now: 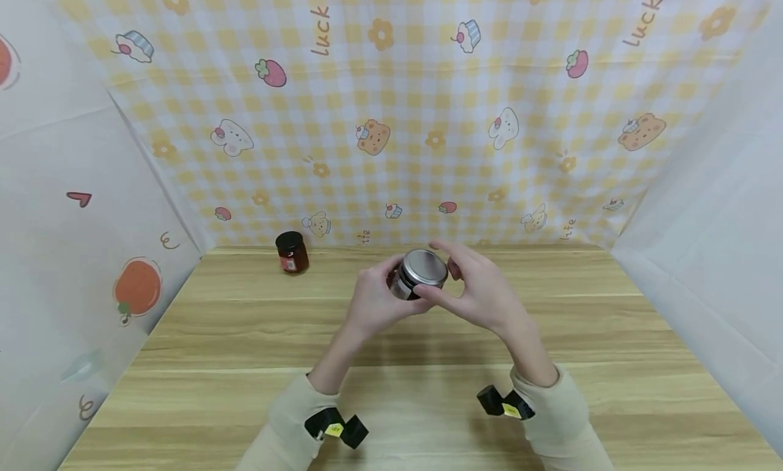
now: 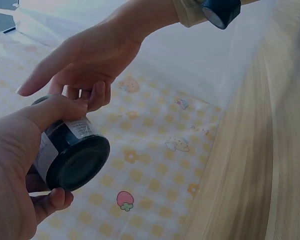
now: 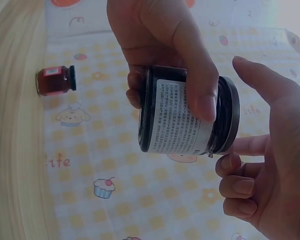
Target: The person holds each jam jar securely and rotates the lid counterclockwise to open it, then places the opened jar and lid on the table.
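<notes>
**Held over the surface**

Your left hand grips, and your right hand spreads loosely beside, the dark jar, central in the head view. At its nine o'clock there stands a second jar. The silver lid faces your right hand.

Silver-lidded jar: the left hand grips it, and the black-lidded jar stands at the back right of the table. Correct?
Wrong side: the black-lidded jar stands at the back left of the table, as the head view shows. The left hand does grip the silver-lidded jar.
</notes>
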Action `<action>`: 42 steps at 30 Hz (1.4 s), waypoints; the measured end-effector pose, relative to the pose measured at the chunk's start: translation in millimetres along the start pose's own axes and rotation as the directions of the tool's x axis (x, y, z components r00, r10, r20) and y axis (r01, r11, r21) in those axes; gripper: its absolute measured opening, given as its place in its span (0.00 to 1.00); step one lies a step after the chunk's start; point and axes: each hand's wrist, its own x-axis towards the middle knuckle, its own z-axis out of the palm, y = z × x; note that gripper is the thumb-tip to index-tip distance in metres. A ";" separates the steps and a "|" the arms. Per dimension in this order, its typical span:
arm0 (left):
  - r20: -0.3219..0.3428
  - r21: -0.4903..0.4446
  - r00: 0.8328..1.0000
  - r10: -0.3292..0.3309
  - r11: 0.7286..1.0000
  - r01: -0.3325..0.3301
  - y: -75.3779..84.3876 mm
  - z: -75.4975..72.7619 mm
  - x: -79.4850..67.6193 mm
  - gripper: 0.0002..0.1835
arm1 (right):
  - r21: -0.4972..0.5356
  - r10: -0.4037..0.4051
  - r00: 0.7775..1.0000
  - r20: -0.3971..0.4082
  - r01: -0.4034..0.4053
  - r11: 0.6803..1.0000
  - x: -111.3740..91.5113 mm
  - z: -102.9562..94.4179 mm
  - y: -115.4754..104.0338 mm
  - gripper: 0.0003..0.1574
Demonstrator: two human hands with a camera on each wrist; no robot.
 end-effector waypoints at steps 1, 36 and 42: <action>-0.009 0.017 1.000 0.008 1.000 -0.008 0.1 0.9 -0.3 0.33 | -0.006 0.005 1.000 -0.003 -0.005 1.000 -0.1 0.3 -0.3 0.42; 0.004 0.141 0.997 0.078 0.987 -0.078 3.1 3.0 -3.0 0.33 | 0.079 -0.011 1.000 0.003 0.010 0.997 1.6 4.6 6.3 0.29; 0.048 0.086 0.996 0.076 0.993 -0.080 1.0 0.1 -1.4 0.32 | 0.103 -0.028 1.000 -0.001 0.028 0.994 1.9 4.3 7.2 0.29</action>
